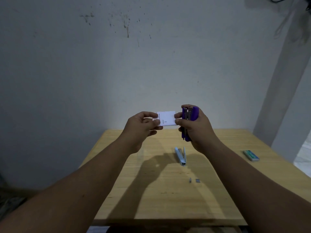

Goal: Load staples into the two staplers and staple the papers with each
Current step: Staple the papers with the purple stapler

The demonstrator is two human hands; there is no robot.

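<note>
My right hand (198,132) grips a purple stapler (190,121), held upright above the table with its jaw at the right edge of a small stack of white papers (166,118). My left hand (141,126) pinches the left end of those papers between thumb and fingers. Both hands are raised in front of the wall. A light blue stapler (180,156) lies on the wooden table (151,190) below them, untouched. Two short strips of staples (195,180) lie on the table nearer to me.
A green and white staple box (251,155) sits near the table's right edge. A white wall stands right behind the table, with a pillar at the right. The table's front edge is close to my body.
</note>
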